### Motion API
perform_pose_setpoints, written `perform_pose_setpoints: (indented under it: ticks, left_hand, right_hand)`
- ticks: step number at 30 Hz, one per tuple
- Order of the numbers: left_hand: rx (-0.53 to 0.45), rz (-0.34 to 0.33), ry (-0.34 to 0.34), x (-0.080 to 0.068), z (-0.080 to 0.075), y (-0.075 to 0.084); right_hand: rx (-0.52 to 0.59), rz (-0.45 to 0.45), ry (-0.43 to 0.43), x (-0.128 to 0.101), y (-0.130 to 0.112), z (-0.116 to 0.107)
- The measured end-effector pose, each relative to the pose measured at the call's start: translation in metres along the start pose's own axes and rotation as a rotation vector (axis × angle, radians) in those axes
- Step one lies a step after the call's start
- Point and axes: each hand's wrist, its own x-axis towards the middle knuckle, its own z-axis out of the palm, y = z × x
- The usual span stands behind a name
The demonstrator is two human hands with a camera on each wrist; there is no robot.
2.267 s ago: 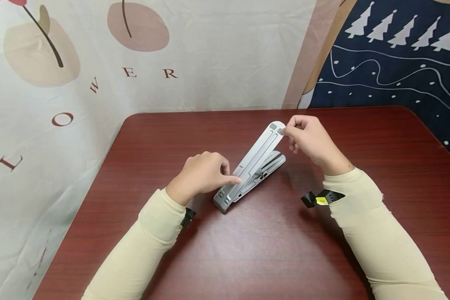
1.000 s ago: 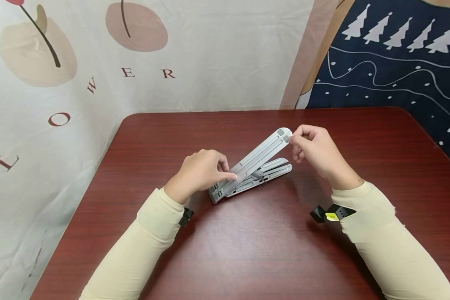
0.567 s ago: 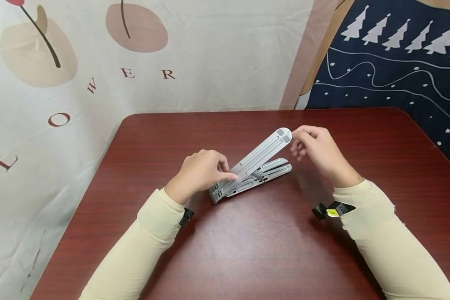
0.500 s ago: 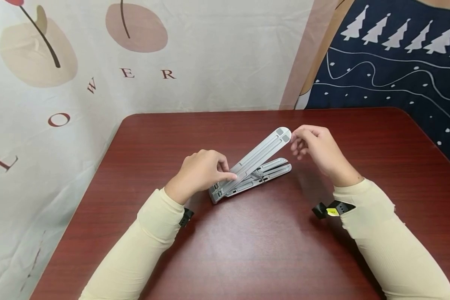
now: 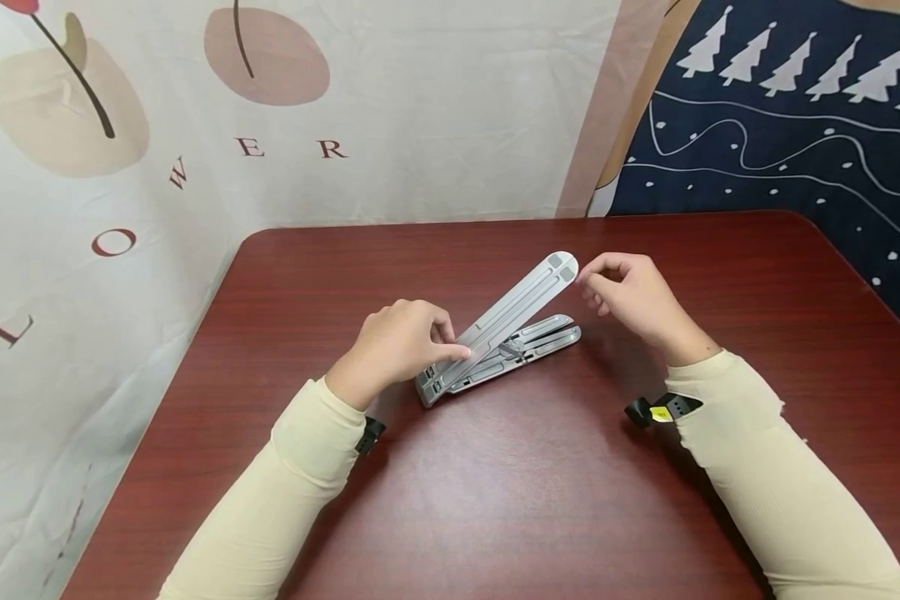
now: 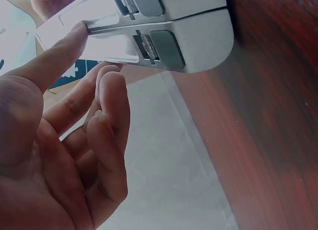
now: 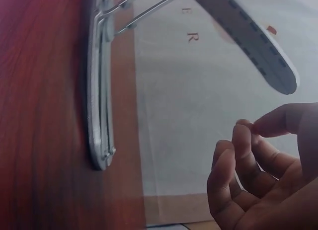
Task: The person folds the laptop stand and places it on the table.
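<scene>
A silver folding laptop stand (image 5: 521,304) rests on the table, its upper arms raised at a slant above the lower ones. Thin metal struts (image 7: 149,12) join the two levels in the right wrist view. My left hand (image 5: 401,342) pinches the upper part close to the hinged end, thumb on top; its index finger reaches the far edge in the left wrist view. Just off the raised tip is my right hand (image 5: 630,296), fingers loosely bent and holding nothing. The right wrist view has a gap between those fingertips (image 7: 242,140) and the tip.
The dark red wooden table (image 5: 450,500) has rounded far corners. Behind it hangs a pale printed cloth (image 5: 435,108), and a navy cloth with white trees (image 5: 780,142) hangs at the right. Small black wrist cameras (image 5: 641,412) sit under both cuffs.
The stand has swung so its raised end points further right and sits lower. My right hand has let go of that tip and stands slightly apart; my left hand keeps its pinch.
</scene>
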Motion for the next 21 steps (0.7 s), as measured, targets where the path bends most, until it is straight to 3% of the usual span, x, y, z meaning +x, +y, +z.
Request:
perform_pose_setpoints:
  ticks: [11,21]
  left_hand:
    - [-0.004,-0.002,0.000,0.000,0.000,0.000]
    - [-0.004,0.003,0.001,0.000,-0.001,0.000]
  right_hand:
    - [-0.207,-0.010,-0.110,0.004,0.014,0.005]
    - [-0.221,0.023,-0.240,0.009,0.022,0.010]
